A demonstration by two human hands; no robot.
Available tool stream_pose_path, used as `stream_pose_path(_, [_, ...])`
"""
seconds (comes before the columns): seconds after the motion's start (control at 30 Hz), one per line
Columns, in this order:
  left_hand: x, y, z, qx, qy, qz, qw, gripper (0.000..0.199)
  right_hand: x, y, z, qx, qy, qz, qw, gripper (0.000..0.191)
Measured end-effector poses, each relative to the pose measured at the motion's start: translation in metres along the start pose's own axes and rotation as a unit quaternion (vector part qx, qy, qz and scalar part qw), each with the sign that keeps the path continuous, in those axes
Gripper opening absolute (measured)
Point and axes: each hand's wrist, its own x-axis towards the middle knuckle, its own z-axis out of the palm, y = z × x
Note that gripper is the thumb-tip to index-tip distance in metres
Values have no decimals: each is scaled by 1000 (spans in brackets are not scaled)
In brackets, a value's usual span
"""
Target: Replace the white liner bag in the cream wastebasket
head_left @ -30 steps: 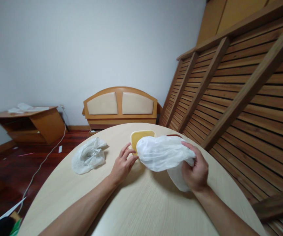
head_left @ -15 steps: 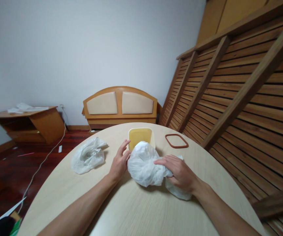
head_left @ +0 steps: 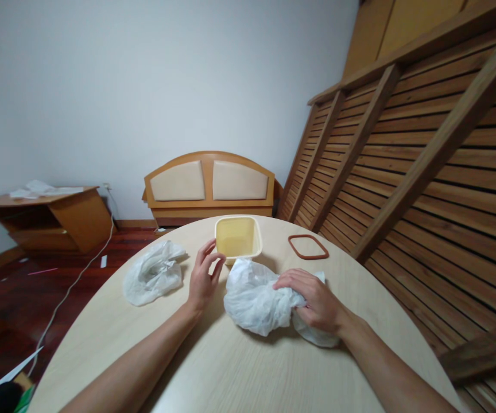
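In the head view, my left hand (head_left: 205,274) is at the left front corner of a yellow square plastic container (head_left: 238,236), its thumb and fingers closed about that corner. The container stands open with no lid on it, and its inside looks bare. My right hand (head_left: 310,295) grips the gathered neck of a white plastic bag (head_left: 254,295). The bag bulges on the table just in front of the container; what it holds is hidden. Part of its loose end spreads out beneath my right hand.
Another crumpled white bag (head_left: 155,274) lies on the left of the round table (head_left: 256,378). A brown square ring (head_left: 308,247) rests at the right rear. Beyond are a headboard (head_left: 209,180), a slatted wooden frame (head_left: 403,172) and a low cabinet (head_left: 67,215).
The yellow container has shifted left and back along with my left hand. The bag under my right hand has come slightly nearer, uncovering the container's front.
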Motion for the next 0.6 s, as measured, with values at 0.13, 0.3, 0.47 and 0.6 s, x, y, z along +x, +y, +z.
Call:
stream_pose_path(0.13, [3,0,0,-41,9,-32,999,8,-1,3,-3,-5,4,13,1000,37])
stream_pose_path(0.3, [6,1,-1,-70,22,-51,996,10,-2,6,-2,-6,5,51,999,39])
stream_pose_path(0.47, [8,0,-3,-54,-7,-49,997,19,0,3,6,0,-6,140,990,36])
stream_pose_path(0.6, [9,-4,-2,-42,-73,-44,995,44,-1,1,10,14,-25,174,984,30])
